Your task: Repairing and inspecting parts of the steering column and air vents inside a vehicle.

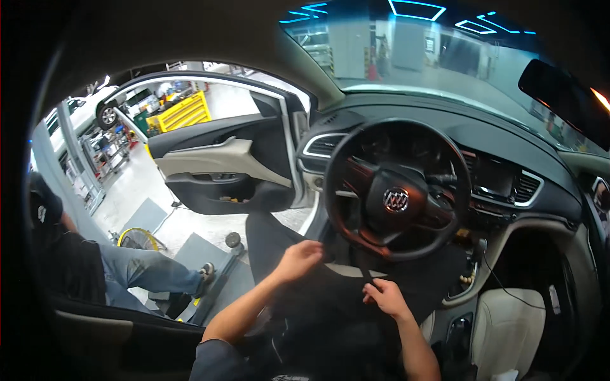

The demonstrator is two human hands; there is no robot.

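Observation:
I sit in a car's driver seat behind a black steering wheel (459, 184). My left hand (301, 260) hovers above my dark-trousered left leg, to the lower left of the wheel. Its fingers are curled together, and what they hold, if anything, does not show. Below the wheel's lower rim, my right hand (386, 298) is closed around the near end of a narrow black strip (366, 274). The strip points up toward the wheel; its far end is lost against the dark background. Neither hand touches the wheel.
The driver's door (210, 162) stands wide open on the left. Beyond it a person in jeans (149, 267) sits close to the car, near a yellow round-framed object (136, 239). A yellow tool cabinet (184, 113) stands farther off. A cable (508, 291) crosses the passenger seat (508, 324).

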